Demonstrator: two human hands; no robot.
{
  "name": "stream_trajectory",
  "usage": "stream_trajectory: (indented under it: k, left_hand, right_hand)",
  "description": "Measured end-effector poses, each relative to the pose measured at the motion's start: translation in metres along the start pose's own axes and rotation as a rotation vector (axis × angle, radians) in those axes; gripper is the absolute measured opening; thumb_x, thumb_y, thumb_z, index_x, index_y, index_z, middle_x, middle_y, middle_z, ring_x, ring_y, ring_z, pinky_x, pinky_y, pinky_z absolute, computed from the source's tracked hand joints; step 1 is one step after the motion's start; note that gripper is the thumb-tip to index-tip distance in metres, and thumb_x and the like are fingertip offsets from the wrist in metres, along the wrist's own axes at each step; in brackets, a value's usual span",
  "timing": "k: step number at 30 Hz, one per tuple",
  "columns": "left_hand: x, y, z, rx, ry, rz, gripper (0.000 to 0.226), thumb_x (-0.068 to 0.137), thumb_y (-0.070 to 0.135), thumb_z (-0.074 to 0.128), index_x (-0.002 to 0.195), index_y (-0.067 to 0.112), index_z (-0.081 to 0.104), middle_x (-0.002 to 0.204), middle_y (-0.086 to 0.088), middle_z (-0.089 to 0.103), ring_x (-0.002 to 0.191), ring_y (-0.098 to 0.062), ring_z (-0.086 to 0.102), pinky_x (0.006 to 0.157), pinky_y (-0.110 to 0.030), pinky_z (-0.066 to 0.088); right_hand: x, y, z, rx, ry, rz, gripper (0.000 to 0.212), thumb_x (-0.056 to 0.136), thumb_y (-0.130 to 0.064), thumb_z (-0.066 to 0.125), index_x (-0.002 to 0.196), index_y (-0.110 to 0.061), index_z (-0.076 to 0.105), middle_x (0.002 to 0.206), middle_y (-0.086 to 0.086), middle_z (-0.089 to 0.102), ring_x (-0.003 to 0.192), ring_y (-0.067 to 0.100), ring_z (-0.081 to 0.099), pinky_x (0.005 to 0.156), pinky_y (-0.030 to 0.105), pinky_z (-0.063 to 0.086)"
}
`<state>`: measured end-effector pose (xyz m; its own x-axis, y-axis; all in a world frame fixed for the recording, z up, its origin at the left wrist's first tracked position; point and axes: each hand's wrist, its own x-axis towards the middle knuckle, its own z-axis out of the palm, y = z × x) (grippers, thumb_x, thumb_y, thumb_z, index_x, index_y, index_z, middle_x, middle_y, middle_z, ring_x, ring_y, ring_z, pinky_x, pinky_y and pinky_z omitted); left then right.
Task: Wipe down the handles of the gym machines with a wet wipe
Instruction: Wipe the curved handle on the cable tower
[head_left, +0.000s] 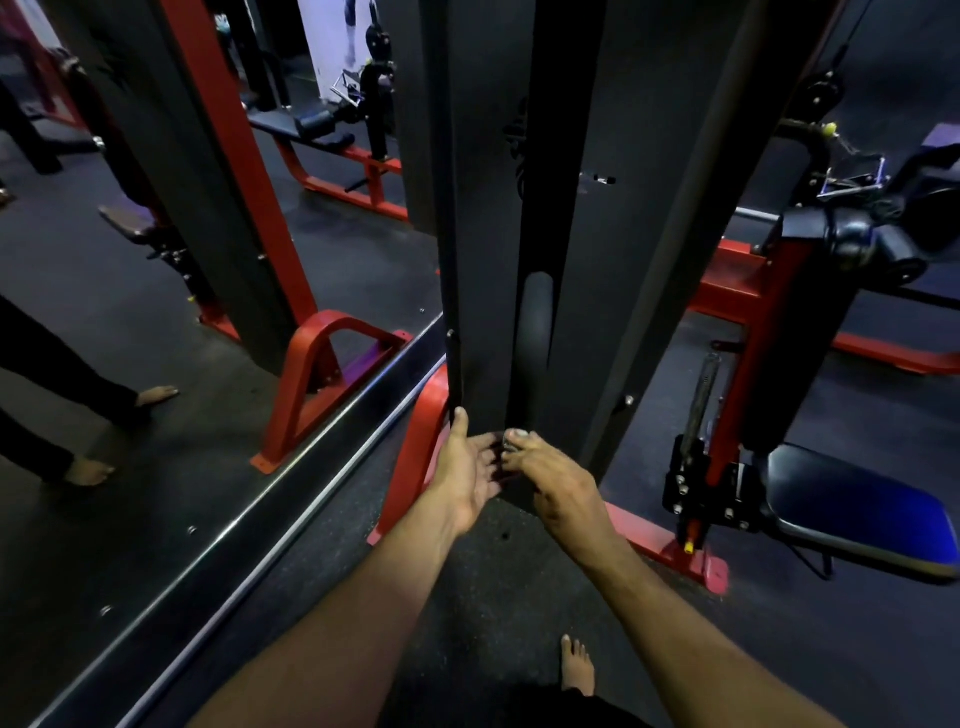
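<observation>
Both of my hands are low down at the foot of a tall black weight-stack column (488, 260). My left hand (467, 467) has its palm turned right and its fingers spread, with the thumb up against the column's left edge. My right hand (556, 483) pinches a small grey object (503, 442) with its fingertips, just in front of my left palm. I cannot tell what the object is. No wet wipe is visible. A metal cable handle (854, 179) hangs on a chain at the upper right.
A wall mirror (156, 312) fills the left side and reflects red frames and a person's legs. The machine's red base (660, 545) lies on dark rubber floor. A padded seat (857, 514) stands at the right. My bare foot (576, 665) is below.
</observation>
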<state>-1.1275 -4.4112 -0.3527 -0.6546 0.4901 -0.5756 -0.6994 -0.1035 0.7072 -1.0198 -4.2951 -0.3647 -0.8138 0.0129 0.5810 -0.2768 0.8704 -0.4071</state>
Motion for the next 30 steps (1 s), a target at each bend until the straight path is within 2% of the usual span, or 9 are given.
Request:
stream_trajectory:
  k: [4,7,9,13,16,20,24,27,30]
  left_hand:
    - [-0.002,-0.002,-0.003,0.005,-0.033,-0.011,0.084,0.102,0.072,0.019,0.132,0.004,0.058,0.121,-0.019,0.073,0.115,-0.029,0.07,0.111,-0.047,0.046]
    - [-0.001,0.001,-0.005,-0.026,-0.062,-0.03,0.086,0.102,0.072,0.02,0.14,0.002,0.053,0.123,-0.019,0.072,0.114,-0.029,0.071,0.104,-0.044,0.051]
    - [-0.001,0.001,-0.004,-0.035,-0.06,-0.035,0.083,0.103,0.07,0.02,0.14,0.002,0.053,0.126,-0.02,0.071,0.115,-0.03,0.069,0.099,-0.042,0.052]
    - [0.007,-0.005,-0.002,-0.034,-0.057,-0.034,0.07,0.109,0.056,0.024,0.135,0.0,0.058,0.122,-0.02,0.072,0.115,-0.032,0.07,0.111,-0.046,0.046]
    - [0.008,-0.008,0.001,0.001,-0.032,-0.048,0.052,0.111,0.042,0.033,0.14,0.005,0.057,0.138,-0.02,0.064,0.132,-0.033,0.058,0.118,-0.048,0.038]
    - [0.004,-0.016,0.01,0.047,-0.017,-0.014,0.033,0.112,0.027,0.035,0.105,0.019,0.066,0.136,-0.02,0.064,0.132,-0.033,0.056,0.12,-0.051,0.036]
    - [0.001,-0.036,0.022,-0.02,-0.005,-0.024,0.045,0.112,0.041,0.032,0.116,0.011,0.065,0.142,-0.024,0.058,0.132,-0.032,0.055,0.117,-0.047,0.039]
    - [-0.003,-0.05,0.038,-0.073,0.012,-0.019,0.063,0.111,0.052,0.024,0.133,0.006,0.06,0.149,-0.021,0.053,0.142,-0.032,0.047,0.119,-0.046,0.031]
    - [-0.002,-0.067,0.061,-0.204,0.053,-0.004,0.07,0.108,0.059,0.017,0.13,0.009,0.061,0.141,-0.019,0.058,0.136,-0.033,0.051,0.113,-0.045,0.036]
  right_hand:
    - [-0.007,0.002,0.004,-0.003,-0.078,0.084,0.033,0.092,-0.014,0.047,0.109,-0.014,0.074,0.124,0.004,0.07,0.128,0.003,0.05,0.114,0.031,0.039]
    - [0.001,0.001,0.002,0.074,-0.087,0.199,0.039,0.077,0.014,0.062,0.099,-0.016,0.075,0.119,0.0,0.072,0.123,0.001,0.057,0.108,0.033,0.048]
    - [0.005,-0.004,-0.005,0.175,0.064,0.395,0.04,0.077,0.016,0.064,0.095,-0.018,0.073,0.11,-0.007,0.073,0.111,0.0,0.064,0.098,0.028,0.054]
    - [0.031,-0.005,-0.016,0.348,0.467,0.844,0.032,0.089,0.001,0.068,0.108,-0.025,0.067,0.11,-0.013,0.068,0.101,-0.002,0.064,0.087,0.015,0.054]
    - [0.046,-0.008,-0.001,0.385,0.217,0.871,0.043,0.093,0.005,0.06,0.126,-0.021,0.064,0.124,-0.014,0.061,0.111,-0.003,0.058,0.098,0.017,0.048]
    - [0.032,-0.01,0.01,0.253,0.076,0.84,0.045,0.092,0.008,0.055,0.131,-0.013,0.065,0.119,-0.007,0.066,0.11,-0.002,0.054,0.099,0.012,0.042]
    - [0.021,0.002,-0.007,0.267,-0.018,0.825,0.043,0.091,0.008,0.057,0.121,-0.021,0.071,0.107,-0.017,0.065,0.094,-0.013,0.056,0.083,-0.002,0.04]
    - [0.013,0.013,-0.026,0.341,-0.014,0.859,0.039,0.093,0.006,0.057,0.117,-0.021,0.073,0.111,-0.013,0.07,0.104,-0.005,0.06,0.09,0.006,0.045]
    - [0.004,0.027,-0.048,0.396,0.03,0.867,0.038,0.091,0.007,0.058,0.111,-0.02,0.076,0.109,-0.009,0.073,0.104,-0.001,0.065,0.091,0.009,0.047]
